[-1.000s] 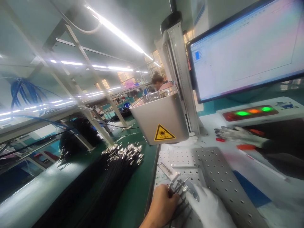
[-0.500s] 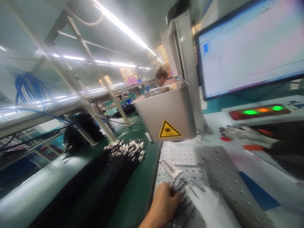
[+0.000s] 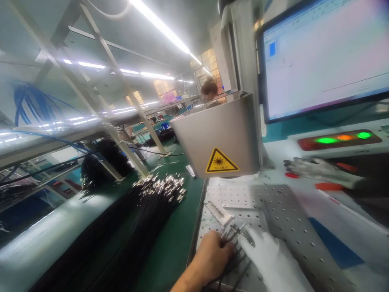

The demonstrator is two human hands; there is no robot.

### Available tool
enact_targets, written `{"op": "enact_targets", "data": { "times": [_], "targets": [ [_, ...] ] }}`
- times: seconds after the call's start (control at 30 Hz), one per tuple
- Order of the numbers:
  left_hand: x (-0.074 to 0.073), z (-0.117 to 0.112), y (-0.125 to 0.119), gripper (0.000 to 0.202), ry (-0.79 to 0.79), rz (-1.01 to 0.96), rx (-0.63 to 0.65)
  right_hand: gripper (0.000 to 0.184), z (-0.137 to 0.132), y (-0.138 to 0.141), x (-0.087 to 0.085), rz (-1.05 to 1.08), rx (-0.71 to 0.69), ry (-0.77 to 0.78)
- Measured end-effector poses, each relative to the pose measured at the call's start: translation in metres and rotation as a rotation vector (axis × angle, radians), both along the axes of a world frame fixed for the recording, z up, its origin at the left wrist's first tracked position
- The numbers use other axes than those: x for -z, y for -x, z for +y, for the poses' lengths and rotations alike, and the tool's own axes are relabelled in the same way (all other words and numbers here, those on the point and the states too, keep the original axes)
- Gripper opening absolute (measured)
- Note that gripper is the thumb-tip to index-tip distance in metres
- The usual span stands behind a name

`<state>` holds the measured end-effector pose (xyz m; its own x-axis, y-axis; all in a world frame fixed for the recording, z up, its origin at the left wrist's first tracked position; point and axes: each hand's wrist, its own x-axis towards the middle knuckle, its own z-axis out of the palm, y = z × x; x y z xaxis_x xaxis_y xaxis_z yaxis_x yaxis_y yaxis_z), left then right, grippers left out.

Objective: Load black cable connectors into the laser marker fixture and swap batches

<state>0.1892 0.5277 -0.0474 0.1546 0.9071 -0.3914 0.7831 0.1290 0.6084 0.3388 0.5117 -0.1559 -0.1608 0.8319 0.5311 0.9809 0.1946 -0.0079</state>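
My left hand (image 3: 212, 253), bare, is closed around black cables (image 3: 232, 265) whose metal plug ends (image 3: 234, 232) point away from me. My right hand (image 3: 264, 251) wears a white glove; its fingertips pinch at the same plug ends from the right. The plugs lie at the near end of a pale metal fixture (image 3: 219, 213), and I cannot tell whether they are seated in it. Beneath lies a perforated metal plate (image 3: 285, 215). Over its far end hangs a grey laser head (image 3: 219, 138) bearing a yellow warning triangle (image 3: 221, 161).
To the left, a big bundle of black cables (image 3: 133, 231) with silvery ends lies on a green table (image 3: 170, 251). A monitor (image 3: 328, 61), a panel with lit buttons (image 3: 338, 140) and a loose glove (image 3: 319, 170) are on the right. A person (image 3: 209, 91) sits behind the laser head.
The view has shifted slightly, so the monitor and laser head appear farther right. Both hands stay at the plug ends, with the right glove's fingers slightly shifted.
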Motion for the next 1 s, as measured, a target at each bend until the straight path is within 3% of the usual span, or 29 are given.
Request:
{"op": "enact_targets", "data": {
  "times": [0.13,0.33,0.53,0.7,0.83,1.0],
  "targets": [
    [0.001,0.0,-0.002,0.025,0.008,0.053,-0.003,0.014,0.004,0.006,0.002,0.057,0.196,-0.076],
    [0.0,-0.003,-0.012,0.019,-0.014,0.245,-0.014,0.015,0.004,0.013,-0.004,0.144,0.257,0.043],
    [0.0,-0.007,-0.021,0.027,0.008,0.348,-0.003,0.019,0.004,0.007,0.0,0.168,0.169,0.089],
    [-0.001,-0.009,-0.023,0.027,-0.003,0.368,0.0,0.021,0.008,0.005,0.008,0.326,0.143,0.235],
    [0.001,-0.009,-0.023,0.025,-0.046,0.364,0.008,0.021,0.006,0.008,-0.003,0.314,0.213,0.292],
    [0.004,-0.008,-0.022,0.024,-0.067,0.335,0.03,0.021,0.001,0.003,-0.014,0.282,0.102,0.31]
  ]
}}
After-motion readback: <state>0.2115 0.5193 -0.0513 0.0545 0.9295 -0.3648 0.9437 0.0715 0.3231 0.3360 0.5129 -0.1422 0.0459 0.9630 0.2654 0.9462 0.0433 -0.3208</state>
